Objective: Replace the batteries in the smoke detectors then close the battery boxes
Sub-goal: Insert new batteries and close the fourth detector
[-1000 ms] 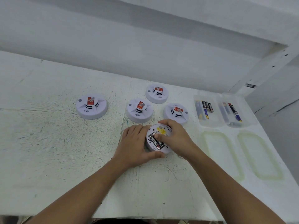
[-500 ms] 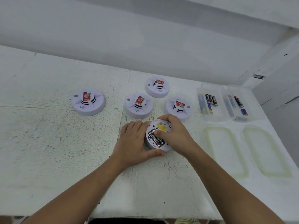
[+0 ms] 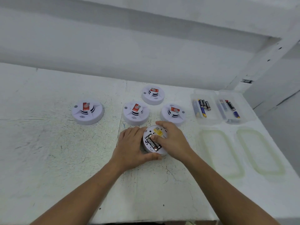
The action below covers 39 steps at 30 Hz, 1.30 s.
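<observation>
A white smoke detector (image 3: pixel 150 149) lies upside down on the table with its battery bay uncovered, showing black batteries (image 3: pixel 152 143) and a yellow part (image 3: pixel 157 131). My left hand (image 3: pixel 131 147) wraps the detector's left side, thumb along its near rim. My right hand (image 3: pixel 172 140) rests over its right side, fingertips pressing on the batteries in the bay. Several more detectors stand upright behind: one at far left (image 3: pixel 87 112), one centre (image 3: pixel 136 113), one behind (image 3: pixel 153 95), one to the right (image 3: pixel 173 114).
Two clear plastic boxes (image 3: pixel 204 120) (image 3: pixel 243 117) at the right hold loose batteries (image 3: pixel 203 106). Their two lids (image 3: pixel 220 153) (image 3: pixel 261 151) lie flat nearer to me. A wall runs behind the white table (image 3: pixel 48 151), whose front edge is close to me.
Both hands stay on the upturned detector. My right fingertips have shifted slightly over the batteries; the camera view has drifted a little.
</observation>
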Each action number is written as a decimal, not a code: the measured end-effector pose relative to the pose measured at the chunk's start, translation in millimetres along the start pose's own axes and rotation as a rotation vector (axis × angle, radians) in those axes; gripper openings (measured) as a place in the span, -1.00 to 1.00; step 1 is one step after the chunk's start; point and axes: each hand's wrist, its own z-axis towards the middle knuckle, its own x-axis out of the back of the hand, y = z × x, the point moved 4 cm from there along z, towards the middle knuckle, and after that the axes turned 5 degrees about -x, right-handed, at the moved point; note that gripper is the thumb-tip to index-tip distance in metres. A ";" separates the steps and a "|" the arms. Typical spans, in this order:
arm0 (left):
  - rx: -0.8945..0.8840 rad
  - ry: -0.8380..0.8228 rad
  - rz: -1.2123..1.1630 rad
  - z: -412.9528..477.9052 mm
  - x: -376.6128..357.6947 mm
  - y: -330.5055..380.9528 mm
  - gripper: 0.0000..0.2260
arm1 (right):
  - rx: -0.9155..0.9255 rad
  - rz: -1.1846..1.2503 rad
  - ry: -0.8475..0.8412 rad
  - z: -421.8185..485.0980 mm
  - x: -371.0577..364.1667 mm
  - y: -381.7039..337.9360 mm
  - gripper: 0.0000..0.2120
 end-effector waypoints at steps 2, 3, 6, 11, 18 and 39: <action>-0.005 0.003 -0.010 -0.5 0.8 1.3 -0.15 | 0.040 -0.073 0.048 -4.5 5.9 -1.8 -0.49; -0.002 0.002 -0.016 -0.7 0.9 0.8 -0.16 | 0.064 -0.104 0.092 -5.3 9.2 -2.1 -0.53; -0.004 0.001 -0.029 -0.8 3.0 2.7 -0.13 | 0.099 -0.169 0.302 -10.2 28.6 4.2 -0.76; -0.001 0.013 -0.040 -1.5 3.8 2.4 -0.14 | -0.002 -0.373 0.406 -24.2 42.4 34.4 -0.79; 0.002 -0.008 -0.082 -2.8 1.2 -0.8 -0.11 | 0.010 -0.617 0.415 -43.9 27.9 42.3 -0.70; 0.013 -0.096 -0.168 -5.7 -1.2 -8.5 -0.06 | 0.056 0.010 0.102 -26.7 69.5 18.4 -0.91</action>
